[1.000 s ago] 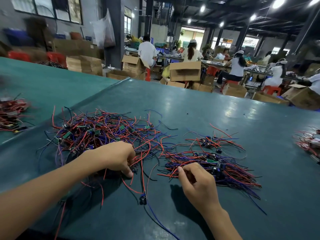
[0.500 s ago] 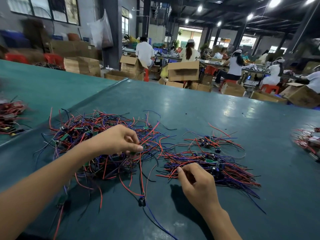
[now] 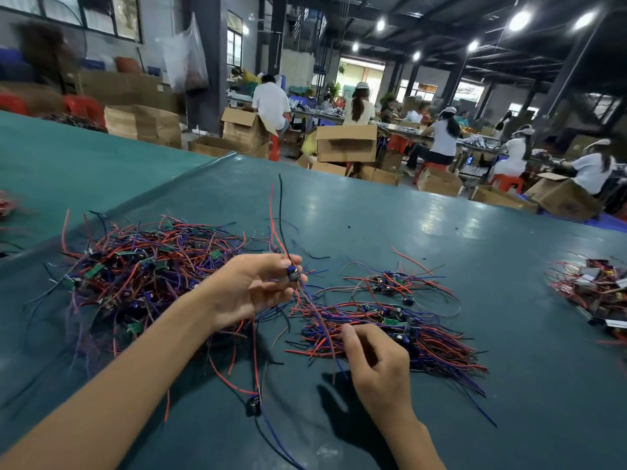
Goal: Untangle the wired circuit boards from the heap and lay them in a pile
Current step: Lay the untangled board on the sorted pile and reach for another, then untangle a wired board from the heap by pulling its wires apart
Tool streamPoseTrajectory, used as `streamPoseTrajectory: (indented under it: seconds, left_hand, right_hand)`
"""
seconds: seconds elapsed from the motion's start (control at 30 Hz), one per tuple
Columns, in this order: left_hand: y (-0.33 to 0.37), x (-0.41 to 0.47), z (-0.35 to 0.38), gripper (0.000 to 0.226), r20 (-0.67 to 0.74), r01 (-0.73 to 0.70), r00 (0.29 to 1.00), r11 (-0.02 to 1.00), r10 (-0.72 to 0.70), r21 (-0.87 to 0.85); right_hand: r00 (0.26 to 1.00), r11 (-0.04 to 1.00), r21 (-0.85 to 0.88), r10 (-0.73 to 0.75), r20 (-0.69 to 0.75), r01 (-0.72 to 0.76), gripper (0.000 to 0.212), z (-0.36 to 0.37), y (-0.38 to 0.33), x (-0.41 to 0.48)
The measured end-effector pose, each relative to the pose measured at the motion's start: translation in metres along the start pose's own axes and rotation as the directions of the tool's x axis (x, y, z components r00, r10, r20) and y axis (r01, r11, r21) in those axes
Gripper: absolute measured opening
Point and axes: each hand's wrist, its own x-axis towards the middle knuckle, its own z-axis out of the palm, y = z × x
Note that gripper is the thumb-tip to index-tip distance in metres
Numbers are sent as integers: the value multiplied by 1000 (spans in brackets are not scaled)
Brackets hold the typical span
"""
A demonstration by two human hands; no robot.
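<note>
One board is up off the table, just right of the heap, pinched in the left hand's fingertips. Its wires trail down to the pile, further right of the heap, where the right hand pinches them. Any strand caught in the heap could drag neighbours across, and loose ends may knot into the pile. No writing is legible.

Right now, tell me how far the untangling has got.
Done: a small pile lies by the right hand. In hand: the left hand pinches one lifted board, its wires trailing to the right hand, which pinches them. Left: the big tangled heap, clearly the larger share.
</note>
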Motion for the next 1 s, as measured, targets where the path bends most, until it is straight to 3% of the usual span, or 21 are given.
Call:
streamPoseTrajectory:
  seconds: [0.13, 0.2, 0.33, 0.4, 0.47, 0.6, 0.7, 0.77, 0.83, 1.0]
  left_hand:
    - [-42, 12, -8, 22, -65, 77, 994, 992, -84, -103]
    - [-56, 16, -11, 25, -99, 82, 991, 993, -90, -85]
    - [-64, 23, -14, 28, -89, -56, 995, 998, 52, -41]
    - [-64, 23, -14, 26, -144, -143, 981, 988, 133, -58]
    - [-63, 23, -13, 28, -196, -217, 962, 969, 192, -118]
    - [-64, 21, -12, 31, -199, -220, 961, 967, 192, -132]
    - [-65, 18, -12, 33, -96, -129, 989, 981, 116, -143]
    - [-66, 14, -12, 27, -34, -134, 991, 990, 132, -52]
    - [-67, 10, -11, 23, -17, -193, 981, 981, 193, 30]
    - [-64, 2, -11, 29, -5, -210, 978, 978, 210, 4]
  right_hand:
    - [985, 945, 282, 171, 1, -165, 33, 2, -5, 6]
    - [987, 928, 338, 157, 21, -155, 35, 7, -13, 16]
    - [994, 996, 82, 22, 106, -30, 43, 34, -27, 49]
    - [972, 990, -141, 58, 226, -26, 51, 53, -31, 62]
    - [944, 980, -176, 145, 298, -95, 53, 68, -30, 63]
    - [941, 954, 119, 241, 238, -274, 35, 86, -23, 39]
    - [944, 908, 267, 285, 169, -322, 40, 87, -26, 26]
    - [947, 894, 317, 281, 154, -317, 43, 82, -29, 24]
    - [939, 852, 397, 286, 193, -341, 44, 80, -29, 26]
    - [920, 777, 505, 245, 307, -375, 53, 79, -30, 24]
